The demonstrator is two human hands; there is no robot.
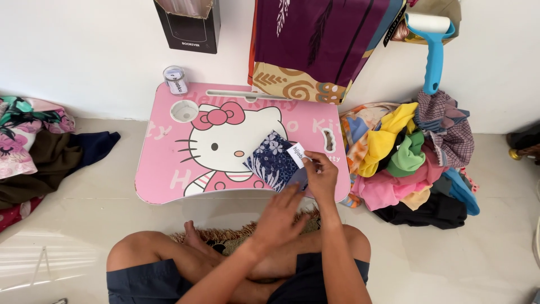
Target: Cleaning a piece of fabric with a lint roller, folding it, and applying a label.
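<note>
Hands meet at centre-right of the frame: right hand [322, 175] pinches a small white label [296, 152] over the folded navy floral cloth [274, 160] on the pink bench [169, 169]; left hand [279, 217] lies flat, fingers spread, pinning it.

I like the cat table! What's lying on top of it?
On the pink cartoon-cat lap table lies a folded navy floral cloth. The right hand holds a white label there. The cloth hides the picture beneath.
</note>
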